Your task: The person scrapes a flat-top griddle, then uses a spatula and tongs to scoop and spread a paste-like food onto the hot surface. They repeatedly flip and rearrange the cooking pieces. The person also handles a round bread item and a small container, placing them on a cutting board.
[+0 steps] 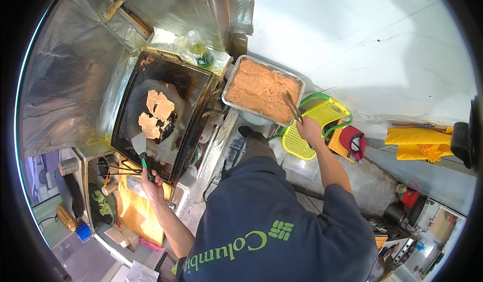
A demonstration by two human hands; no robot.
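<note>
My left hand [153, 185] is closed around the green and black handle of a spatula [139, 144]. Its metal blade lies over the near left part of a dark griddle [168, 152], beside thin pale-orange pieces of meat [160, 107]. Out to the right, my right hand [309, 130] grips a pair of metal tongs [292, 107]. The tong tips reach over the right side of a metal tray [226, 99] filled with raw, orange-tinted meat [259, 83], and seem to touch it. Whether anything is pinched between the tips cannot be made out.
An oil bottle [198, 50] stands behind the griddle. Foil-like sheeting [75, 81] lines the wall at left. A yellow-green plastic chair [307, 136] sits below the tray, near a red cap [353, 142]. At lower left are a wooden board [138, 214] and a dark bowl of greens [103, 204].
</note>
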